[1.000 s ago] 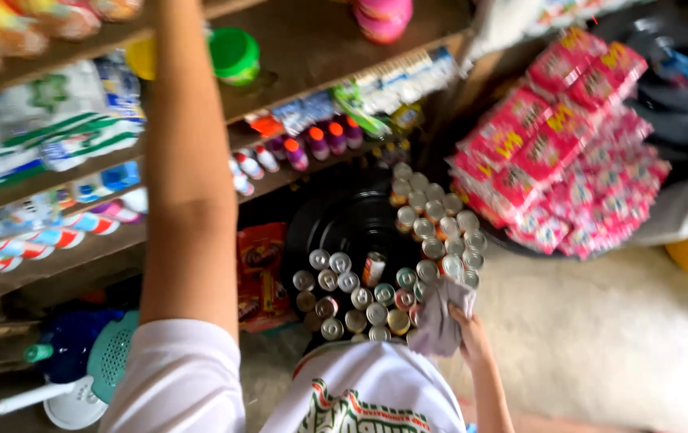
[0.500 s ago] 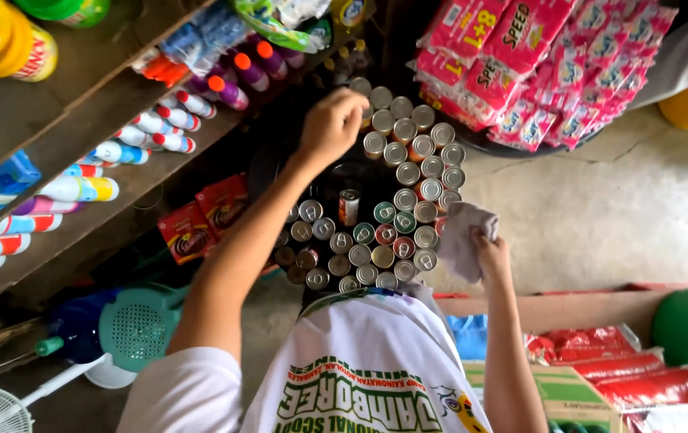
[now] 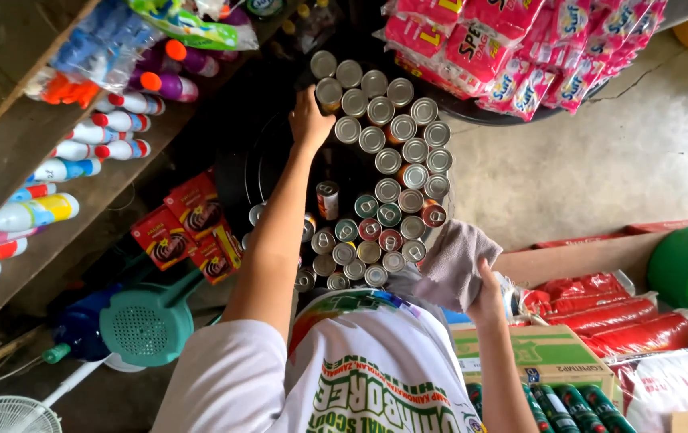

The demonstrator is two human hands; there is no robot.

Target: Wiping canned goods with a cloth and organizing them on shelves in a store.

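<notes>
Gripping a tin can (image 3: 329, 95) with left fingers (image 3: 309, 120), right fingers (image 3: 488, 293) clutching grey cloth (image 3: 450, 261); concrete floor (image 3: 584, 176)

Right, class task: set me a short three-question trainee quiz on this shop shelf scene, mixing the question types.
1. True or false: the left hand touches a round silver-topped tin can at the far end of the stacked cans.
2. What does the right hand hold?
A. grey cloth
B. a red sachet
C. a bottle
3. Fill in: the teal plastic fan lies ____ the wooden shelf of bottles.

Key
1. True
2. A
3. below
</notes>
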